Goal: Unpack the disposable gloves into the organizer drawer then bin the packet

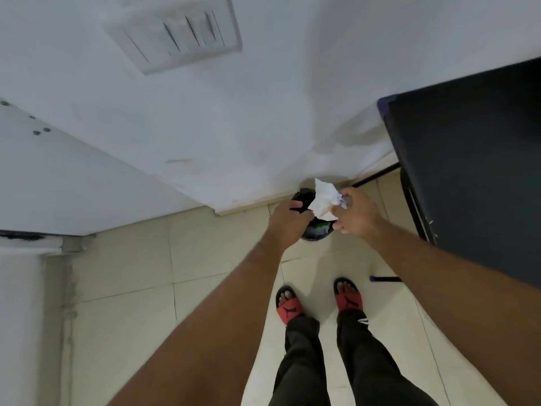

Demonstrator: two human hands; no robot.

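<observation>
A small black bin (317,234) stands on the floor against the white wall, with some green and white waste inside. My left hand (288,219) grips the bin's black lid or rim at its left side. My right hand (355,212) holds a crumpled white packet (323,200) with a bit of purple print directly above the bin's opening. The organizer drawer and the gloves are out of view.
A dark table (468,171) with thin black legs stands to the right, close to the bin. A white wall (205,127) with a switch plate rises ahead, and a white door sits at left. My feet in red slides (319,303) stand on cream tiles.
</observation>
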